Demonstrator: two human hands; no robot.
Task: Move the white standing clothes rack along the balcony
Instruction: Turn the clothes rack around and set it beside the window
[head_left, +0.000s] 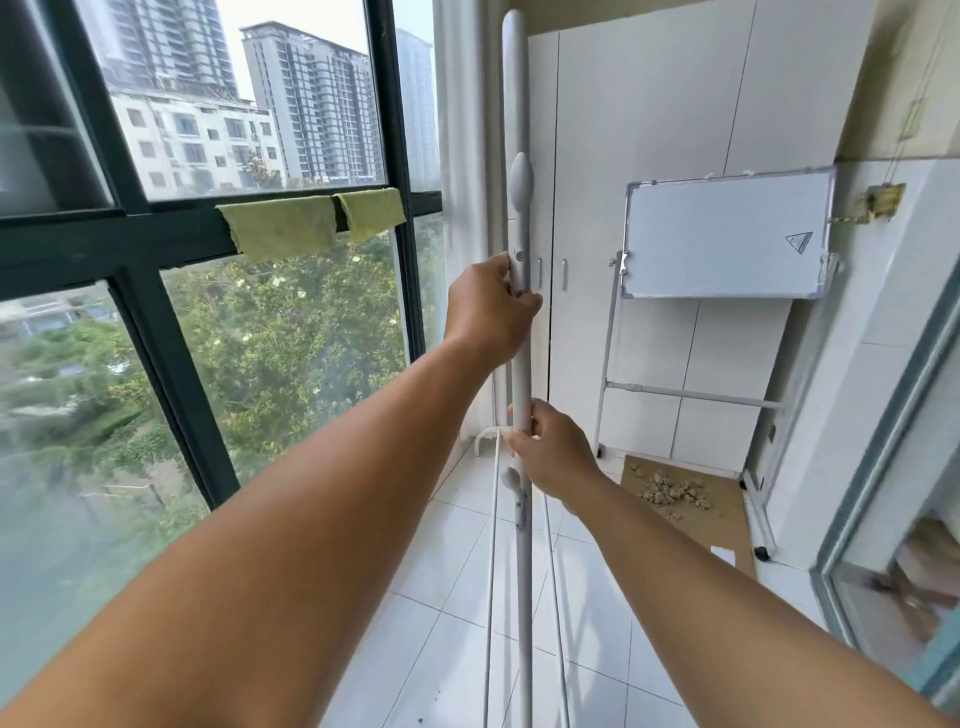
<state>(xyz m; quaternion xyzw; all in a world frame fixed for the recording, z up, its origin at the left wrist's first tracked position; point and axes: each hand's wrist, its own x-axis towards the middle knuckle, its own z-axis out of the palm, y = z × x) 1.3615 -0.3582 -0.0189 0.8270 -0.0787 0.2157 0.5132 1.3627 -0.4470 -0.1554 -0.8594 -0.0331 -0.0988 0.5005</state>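
Rack pole (517, 104) upright, left hand (488, 306), right hand (558, 452) gripping

one white standing clothes rack (521, 332) runs up the centre of the frame, with two thin white rods low in the centre beside its pole. two hands: the left hand (488, 306) at centre, the right hand (553, 449) just below it. two yellow-green cloths (311, 221) hang at upper centre-left. one whiteboard (724, 241) on one stand sits at right of centre. one white cupboard (649, 156) at upper right shows two small handles. one sheet of cardboard (727, 519) lies at lower right, bearing one heap of small brownish lumps, too many to count.
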